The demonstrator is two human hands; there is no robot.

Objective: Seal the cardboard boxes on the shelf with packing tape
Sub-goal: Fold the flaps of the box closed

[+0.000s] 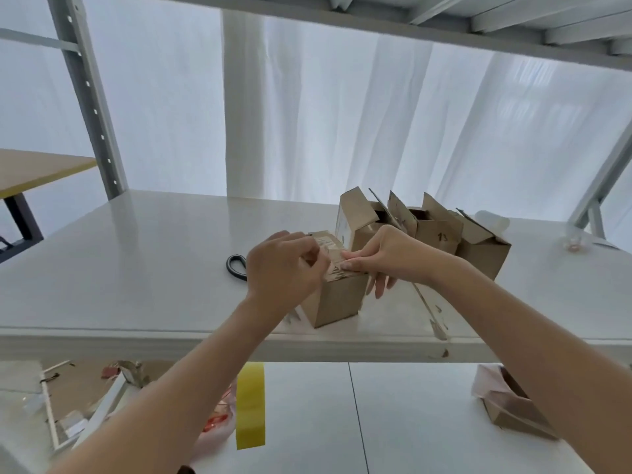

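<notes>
A small cardboard box [337, 301] stands near the front edge of the white shelf [136, 268], its top flaps closed and covered with clear tape. My left hand [284, 268] is at the box's top left with fingers curled, pinching the tape or flap there. My right hand [386, 256] presses fingertips flat on the top's right side, other fingers hanging down the box's right face. Behind stand three open cardboard boxes [362, 217], [434, 227], [482, 244] with raised flaps.
Black-handled scissors [236, 265] lie left of my left hand, partly hidden. A strip of yellow tape [250, 405] hangs from the shelf's front edge. A clear tape roll [574, 242] lies at the right. Another box [513, 408] lies on the lower level.
</notes>
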